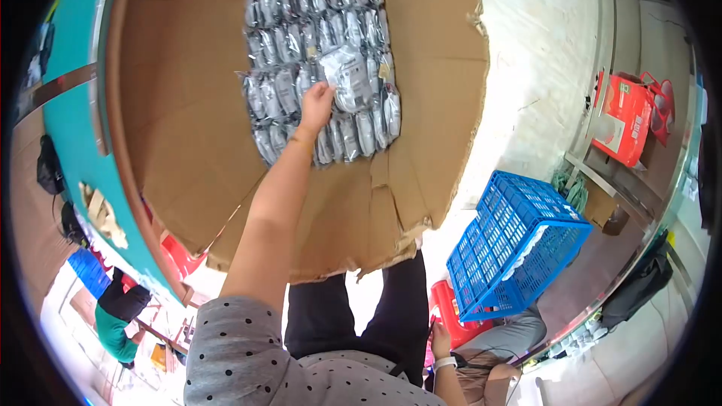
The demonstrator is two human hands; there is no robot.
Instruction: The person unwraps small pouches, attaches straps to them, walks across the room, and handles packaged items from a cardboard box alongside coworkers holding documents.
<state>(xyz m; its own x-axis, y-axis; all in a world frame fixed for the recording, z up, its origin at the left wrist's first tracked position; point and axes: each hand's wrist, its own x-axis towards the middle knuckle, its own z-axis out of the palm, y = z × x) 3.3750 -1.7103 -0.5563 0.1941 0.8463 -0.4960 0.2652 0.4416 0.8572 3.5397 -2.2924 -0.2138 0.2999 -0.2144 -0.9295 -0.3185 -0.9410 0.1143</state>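
My left hand (317, 107) reaches up over the flattened cardboard, its fingers pinched on the lower left edge of a clear plastic packet (348, 79) with a whitish item inside. That packet lies tilted on top of several rows of similar clear-wrapped packets (286, 94), laid side by side on the brown cardboard (188, 105). A thin yellowish band is round my left wrist. My right hand does not show.
A blue plastic crate (519, 244) stands at the lower right, near a red box (623, 120). Beside my legs sits a co-worker, with a white-banded wrist (444, 362) and grey trousers. Another person in green (113, 331) is at the lower left.
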